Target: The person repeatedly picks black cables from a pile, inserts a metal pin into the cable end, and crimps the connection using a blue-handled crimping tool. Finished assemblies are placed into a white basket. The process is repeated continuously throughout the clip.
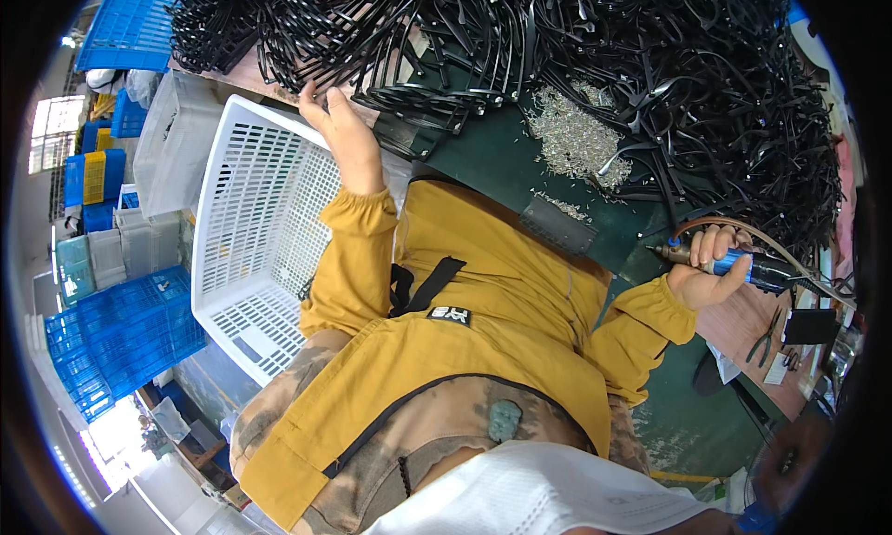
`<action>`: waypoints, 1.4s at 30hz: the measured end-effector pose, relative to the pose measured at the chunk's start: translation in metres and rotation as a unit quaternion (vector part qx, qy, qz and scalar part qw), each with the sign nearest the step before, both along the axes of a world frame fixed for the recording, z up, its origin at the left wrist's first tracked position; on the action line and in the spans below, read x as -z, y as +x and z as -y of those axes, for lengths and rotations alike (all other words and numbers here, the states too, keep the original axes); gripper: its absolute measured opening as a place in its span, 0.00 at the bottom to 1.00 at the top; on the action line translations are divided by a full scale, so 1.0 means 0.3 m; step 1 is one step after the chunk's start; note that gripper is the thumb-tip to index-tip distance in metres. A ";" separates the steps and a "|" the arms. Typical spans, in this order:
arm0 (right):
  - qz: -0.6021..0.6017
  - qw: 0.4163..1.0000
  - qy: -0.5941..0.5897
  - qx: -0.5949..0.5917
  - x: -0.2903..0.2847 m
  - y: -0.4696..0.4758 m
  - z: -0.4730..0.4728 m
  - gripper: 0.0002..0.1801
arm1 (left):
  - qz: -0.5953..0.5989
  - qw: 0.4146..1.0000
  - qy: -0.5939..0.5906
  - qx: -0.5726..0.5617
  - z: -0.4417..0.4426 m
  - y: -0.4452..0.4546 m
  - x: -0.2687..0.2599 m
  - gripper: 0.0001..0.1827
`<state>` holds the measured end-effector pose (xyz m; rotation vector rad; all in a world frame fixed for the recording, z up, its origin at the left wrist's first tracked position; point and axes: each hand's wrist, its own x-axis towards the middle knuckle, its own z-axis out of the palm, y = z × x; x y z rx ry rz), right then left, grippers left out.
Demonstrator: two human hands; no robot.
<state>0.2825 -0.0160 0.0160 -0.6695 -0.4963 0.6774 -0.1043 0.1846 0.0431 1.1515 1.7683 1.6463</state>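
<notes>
At the upper left, my left hand (345, 134) reaches to the near edge of a heap of black eyeglass frames (418, 103); whether its fingertips touch or grip one is unclear. My right hand (714, 266) is closed around a blue and black electric screwdriver (732, 263), its tip pointing left. A brown hose and a dark cable run from the tool to the right. Small silver screws (575, 134) lie piled on the green table mat (481, 165) between my hands. A few more lie by a dark flat block (557, 225) at the mat's near edge.
A white plastic basket (233, 256) stands beside my left arm. Tangled black frame parts (725, 82) cover the table's far right. Pliers (763, 336) rest on the wooden tabletop at right. Stacked blue crates (125, 333) and translucent bins (178, 137) stand at the left.
</notes>
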 end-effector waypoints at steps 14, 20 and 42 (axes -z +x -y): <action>-0.008 1.000 0.003 -0.024 -0.021 -0.015 -0.016 0.14 | -0.489 0.804 0.216 0.259 0.086 0.055 -0.104 0.13; -0.033 0.999 -0.029 0.005 -0.034 -0.020 -0.032 0.14 | -0.381 0.874 0.002 0.302 0.012 0.031 -0.419 0.35; 0.285 0.838 -0.187 0.426 -0.104 -0.075 -0.043 0.21 | -0.488 0.779 0.108 0.379 0.066 0.111 -0.108 0.17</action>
